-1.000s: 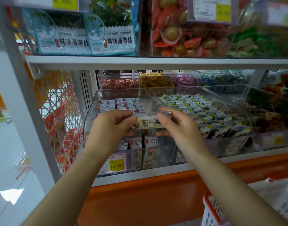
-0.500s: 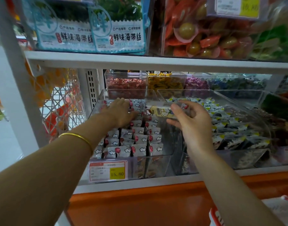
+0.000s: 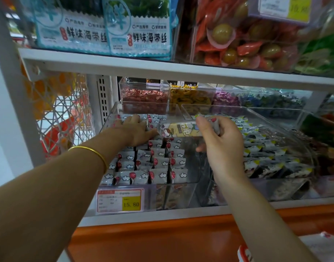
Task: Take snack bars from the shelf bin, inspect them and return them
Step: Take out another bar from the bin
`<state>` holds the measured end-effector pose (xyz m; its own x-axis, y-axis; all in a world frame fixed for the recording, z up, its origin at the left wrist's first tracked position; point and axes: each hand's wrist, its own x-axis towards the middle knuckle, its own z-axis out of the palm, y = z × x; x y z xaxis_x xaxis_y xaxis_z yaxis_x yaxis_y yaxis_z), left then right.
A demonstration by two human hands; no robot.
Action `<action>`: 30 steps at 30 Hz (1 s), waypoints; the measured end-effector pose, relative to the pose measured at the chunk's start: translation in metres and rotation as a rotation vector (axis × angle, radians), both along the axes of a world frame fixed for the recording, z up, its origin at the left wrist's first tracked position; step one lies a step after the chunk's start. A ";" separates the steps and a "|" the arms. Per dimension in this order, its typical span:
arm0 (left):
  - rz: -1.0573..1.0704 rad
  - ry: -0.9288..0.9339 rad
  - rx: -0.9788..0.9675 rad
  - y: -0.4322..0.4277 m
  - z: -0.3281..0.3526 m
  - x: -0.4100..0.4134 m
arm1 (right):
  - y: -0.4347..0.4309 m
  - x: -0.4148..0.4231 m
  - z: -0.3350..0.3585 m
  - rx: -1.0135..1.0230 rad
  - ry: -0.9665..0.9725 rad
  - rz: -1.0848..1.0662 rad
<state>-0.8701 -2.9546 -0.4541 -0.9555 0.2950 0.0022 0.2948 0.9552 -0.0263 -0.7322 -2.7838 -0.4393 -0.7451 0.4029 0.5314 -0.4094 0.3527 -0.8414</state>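
Clear acrylic shelf bin [image 3: 190, 173], serving as the reference for every place below. It is sitting on the lower shelf and tilting forward. It is carrying white snack bars [image 3: 158, 164] printed with red balloons and clouds, standing in columns running front to back.

Item 1. Held snack bar [image 3: 178, 129]: hovering above the bin's rear right quarter, clear of the rows. Its long axis is lying across the bin, side to side and near level, with the yellow printed face turning toward the camera.

Item 2. Right hand [image 3: 223, 148]: gripping the bar's right end, fingers [image 3: 206, 127] curling over the top edge and thumb tucking underneath. The bar is sticking out leftward from this grip.

Item 3. Left hand [image 3: 136, 130]: reaching palm-down onto the bin's rear left rows and wearing a gold bangle [image 3: 90, 151] on the wrist. Its thumb is lying just beside the held bar's free left end. Whether these fingers are pinching a bar or merely resting is not showing.

Item 4. Price tag [image 3: 120, 200]: hanging on the bin's front wall, at the left.

Assessment: the return is looking like the pending step. The right hand is acting as the carrier. The barer strip along the bin's right side is lying below and forward of the bar, so the bar may be needing a turn to match the rows before going down.
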 end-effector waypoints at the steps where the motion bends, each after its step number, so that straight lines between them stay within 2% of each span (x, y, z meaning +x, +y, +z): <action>1: -0.006 0.000 -0.002 0.000 0.000 0.001 | -0.002 -0.002 0.003 0.050 0.021 -0.026; 5: -0.027 0.009 0.010 -0.003 0.001 0.004 | -0.014 -0.032 0.017 0.076 0.066 0.039; 8: -0.023 -0.026 0.059 -0.004 0.000 0.011 | -0.025 -0.070 0.025 0.134 -0.018 0.107; 13: -0.027 -0.025 0.066 -0.005 0.000 0.023 | -0.043 -0.119 0.026 0.464 -0.106 0.145; 17: -0.028 -0.023 0.057 -0.008 0.000 0.034 | -0.056 -0.137 0.021 0.647 -0.156 0.200; 23: -0.017 0.019 0.104 -0.013 -0.005 0.055 | -0.067 -0.154 0.002 0.895 -0.291 0.160; 26: -0.003 -0.013 0.111 -0.014 -0.003 0.058 | -0.067 -0.161 -0.004 1.169 -0.356 0.049; 28: -0.002 -0.033 0.128 -0.014 0.000 0.057 | -0.069 -0.167 0.001 1.185 -0.424 0.052; 30: -0.011 -0.043 0.135 -0.015 0.000 0.056 | -0.069 -0.174 0.006 1.058 -0.457 0.074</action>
<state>-0.8137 -2.9693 -0.4544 -0.9524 0.3048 0.0019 0.3029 0.9460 0.1154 -0.9057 -2.8528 -0.4330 -0.9581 -0.1362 0.2519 -0.1925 0.9576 -0.2145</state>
